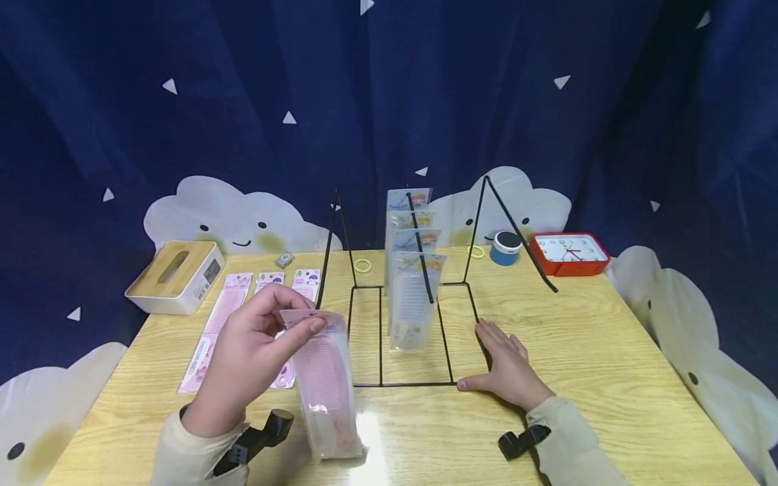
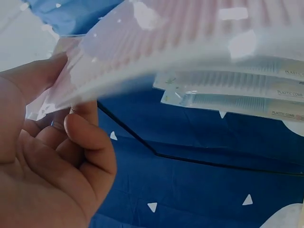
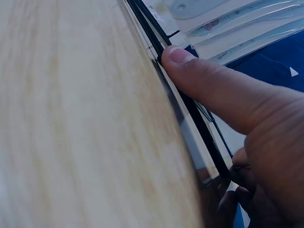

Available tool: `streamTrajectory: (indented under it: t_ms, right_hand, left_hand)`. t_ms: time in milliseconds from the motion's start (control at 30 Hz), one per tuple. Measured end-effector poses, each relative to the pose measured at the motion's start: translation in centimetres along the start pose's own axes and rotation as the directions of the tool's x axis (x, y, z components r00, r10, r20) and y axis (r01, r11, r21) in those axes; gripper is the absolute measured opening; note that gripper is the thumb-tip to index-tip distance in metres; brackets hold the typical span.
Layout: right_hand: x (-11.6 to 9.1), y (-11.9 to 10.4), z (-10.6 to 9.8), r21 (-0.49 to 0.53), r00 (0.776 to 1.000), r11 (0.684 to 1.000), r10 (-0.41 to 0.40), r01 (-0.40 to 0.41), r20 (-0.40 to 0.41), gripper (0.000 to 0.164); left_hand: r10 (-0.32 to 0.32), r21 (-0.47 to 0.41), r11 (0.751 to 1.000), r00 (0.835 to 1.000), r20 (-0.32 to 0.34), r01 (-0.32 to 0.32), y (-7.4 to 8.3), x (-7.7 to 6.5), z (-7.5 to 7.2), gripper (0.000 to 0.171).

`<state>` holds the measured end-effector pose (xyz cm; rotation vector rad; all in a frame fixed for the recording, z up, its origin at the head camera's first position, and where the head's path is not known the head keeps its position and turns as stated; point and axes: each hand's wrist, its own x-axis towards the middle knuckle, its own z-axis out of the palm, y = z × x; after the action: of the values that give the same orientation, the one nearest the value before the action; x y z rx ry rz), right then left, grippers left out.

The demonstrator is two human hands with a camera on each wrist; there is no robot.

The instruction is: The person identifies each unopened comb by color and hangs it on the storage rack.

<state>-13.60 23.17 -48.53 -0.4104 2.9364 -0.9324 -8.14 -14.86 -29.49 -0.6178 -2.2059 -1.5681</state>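
Observation:
My left hand (image 1: 252, 351) pinches the top of a pink comb in a clear packet (image 1: 325, 398) between thumb and fingers. The packet hangs down, its top edge at the front tip of the left prong of a black wire display rack (image 1: 401, 385); whether the prong passes through the hole I cannot tell. Several blue comb packets (image 1: 416, 304) hang in a row on the rack's middle prong. My right hand (image 1: 507, 368) rests on the rack's front right corner, its thumb (image 3: 190, 66) pressing the front bar and its fingers along the side bar.
Pink comb packets (image 1: 221, 324) lie on the wooden table at left. Behind them stands a tissue box (image 1: 200, 283) with a wooden lid. A blue speaker (image 1: 504, 251) and a red clock (image 1: 570, 268) stand back right, a yellow ring (image 1: 362, 266) behind the rack.

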Motion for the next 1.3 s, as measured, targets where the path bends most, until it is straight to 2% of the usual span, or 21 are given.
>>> streamTrajectory:
  t_ms: [200, 333, 533, 633, 800, 1000, 1067, 1167, 1300]
  right_hand:
    - [0.0, 0.0, 0.0, 0.009, 1.000, 1.000, 0.008, -0.008, -0.003, 0.126]
    - [0.0, 0.1, 0.0, 0.010, 1.000, 1.000, 0.013, -0.013, 0.001, 0.127]
    - [0.0, 0.1, 0.0, 0.005, 1.000, 1.000, 0.017, -0.017, -0.001, 0.127]
    - [0.0, 0.0, 0.0, 0.006, 1.000, 1.000, 0.023, -0.023, 0.000, 0.126]
    - [0.2, 0.0, 0.0, 0.010, 0.999, 0.999, 0.040, -0.040, 0.005, 0.125]
    - [0.1, 0.1, 0.0, 0.007, 0.999, 0.999, 0.041, -0.041, 0.010, 0.124]
    - [0.1, 0.1, 0.1, 0.005, 0.999, 0.999, 0.039, -0.039, 0.008, 0.124]
    - [0.1, 0.2, 0.1, 0.008, 0.999, 0.999, 0.038, -0.038, 0.005, 0.124]
    - [0.1, 0.3, 0.1, 0.008, 0.999, 0.999, 0.038, -0.038, 0.007, 0.125]
  left_hand:
    - [-0.029, 0.038, 0.999, 1.000, 0.004, 0.028, -0.6, 0.7, 0.3, 0.018]
    - [-0.073, 0.042, 0.996, 0.997, -0.005, 0.073, -1.7, 1.8, 0.4, 0.013]
    - [-0.115, -0.026, 0.993, 0.993, -0.022, 0.114, -4.2, 4.9, 0.9, 0.008]
    - [-0.141, -0.023, 0.990, 0.990, -0.025, 0.140, -5.3, 6.7, 1.0, 0.008]
    - [-0.209, 0.014, 0.978, 0.978, -0.010, 0.209, -6.9, 9.8, 1.1, 0.014]
    - [-0.306, -0.053, 0.950, 0.952, 0.015, 0.306, -8.4, 13.6, 1.2, 0.016]
    - [-0.312, -0.066, 0.947, 0.950, 0.025, 0.313, -8.7, 14.6, 1.2, 0.015]
    - [-0.306, -0.083, 0.948, 0.952, 0.035, 0.307, -9.1, 15.6, 1.1, 0.013]
    - [-0.295, -0.103, 0.949, 0.955, 0.046, 0.298, -9.6, 15.9, 0.9, 0.006]
